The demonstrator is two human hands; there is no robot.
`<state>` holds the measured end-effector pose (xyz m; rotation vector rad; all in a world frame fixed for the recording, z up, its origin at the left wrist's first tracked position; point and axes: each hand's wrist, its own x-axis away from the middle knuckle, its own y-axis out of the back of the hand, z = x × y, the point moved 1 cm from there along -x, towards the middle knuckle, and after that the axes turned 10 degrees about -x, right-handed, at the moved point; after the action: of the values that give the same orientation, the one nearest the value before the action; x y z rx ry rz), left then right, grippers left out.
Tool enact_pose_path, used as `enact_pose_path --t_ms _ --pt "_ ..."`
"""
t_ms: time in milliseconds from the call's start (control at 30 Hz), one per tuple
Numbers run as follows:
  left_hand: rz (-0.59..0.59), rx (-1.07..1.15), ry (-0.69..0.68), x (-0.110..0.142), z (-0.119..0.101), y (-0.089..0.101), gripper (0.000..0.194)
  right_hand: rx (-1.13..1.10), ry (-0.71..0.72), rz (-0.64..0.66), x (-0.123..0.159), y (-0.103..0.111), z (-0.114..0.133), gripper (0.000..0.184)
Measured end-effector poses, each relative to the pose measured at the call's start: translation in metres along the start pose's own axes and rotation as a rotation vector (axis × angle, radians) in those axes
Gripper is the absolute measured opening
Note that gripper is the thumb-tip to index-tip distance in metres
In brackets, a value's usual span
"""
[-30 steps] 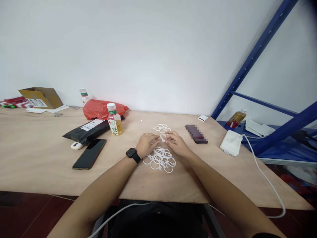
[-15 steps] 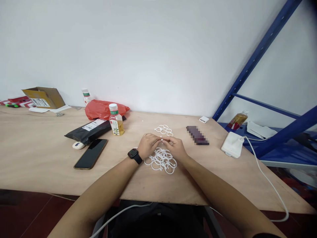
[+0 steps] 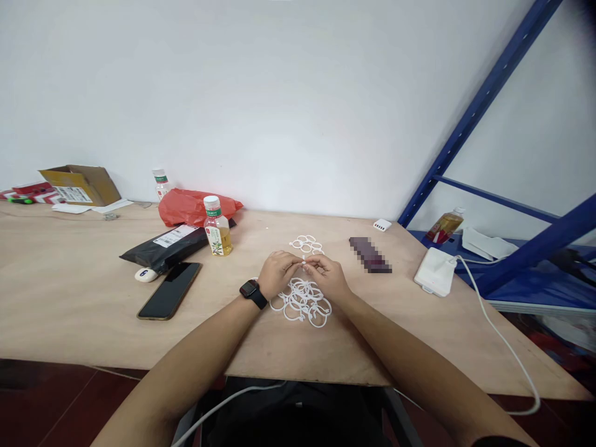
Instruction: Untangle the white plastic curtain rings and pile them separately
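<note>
My left hand (image 3: 278, 273) and my right hand (image 3: 328, 276) meet above the plywood table (image 3: 79, 279), their fingertips pinching a small white plastic ring (image 3: 304, 263). Much of that ring is hidden by my fingers. Just below my hands lies a tangled pile of white plastic rings (image 3: 302, 302), touching the heel of my left hand. Beyond my fingertips sits a smaller linked group of white rings (image 3: 306, 244). A black smartwatch (image 3: 252, 293) is on my left wrist.
To the left lie a black phone (image 3: 169, 290), a white mouse (image 3: 146, 275), a black parcel (image 3: 162, 250), a tea bottle (image 3: 216, 234) and a red plastic bag (image 3: 195, 208). To the right are a blurred object (image 3: 370, 255), a white charger (image 3: 435, 272) with its cable, and a blue metal shelf (image 3: 526, 282).
My hands have drawn closer, and the fingertips of both now pinch the ring. At one second ago they were slightly apart around it.
</note>
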<state>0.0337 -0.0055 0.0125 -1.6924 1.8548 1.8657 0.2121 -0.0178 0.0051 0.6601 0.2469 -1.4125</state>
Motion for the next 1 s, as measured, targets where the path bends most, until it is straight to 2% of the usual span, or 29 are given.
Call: enact_pose_path --t_ms 167,267,333,433,567,667,800,1000 --pt "-0.030 -0.050 0.108 0.000 0.009 -0.002 0.018 0.170 0.112 -0.051 -0.004 -0.002 -0.005 0.018" --pt "-0.060 -0.082 0.162 0.000 0.020 0.001 0.018 0.370 0.176 0.007 -0.015 0.006 -0.016 0.024" --pt "-0.042 -0.102 0.195 0.000 0.026 0.003 0.017 0.495 0.148 0.055 -0.021 0.013 -0.025 0.031" --pt "0.058 -0.138 0.237 0.000 0.032 0.006 0.017 0.591 0.094 0.090 -0.024 0.019 -0.034 0.036" --pt "0.258 -0.254 0.254 0.003 0.032 0.009 0.017 0.553 0.103 0.157 -0.018 0.014 -0.034 0.026" --pt "0.354 -0.307 0.221 0.006 0.028 0.008 0.020 0.503 0.097 0.226 -0.014 0.007 -0.032 0.023" --pt "0.376 -0.286 0.197 0.007 0.022 0.003 0.015 0.457 0.067 0.276 -0.012 0.002 -0.030 0.020" --pt "0.315 -0.221 0.196 0.004 0.020 0.000 0.013 0.307 -0.036 0.303 -0.009 -0.002 -0.028 0.017"
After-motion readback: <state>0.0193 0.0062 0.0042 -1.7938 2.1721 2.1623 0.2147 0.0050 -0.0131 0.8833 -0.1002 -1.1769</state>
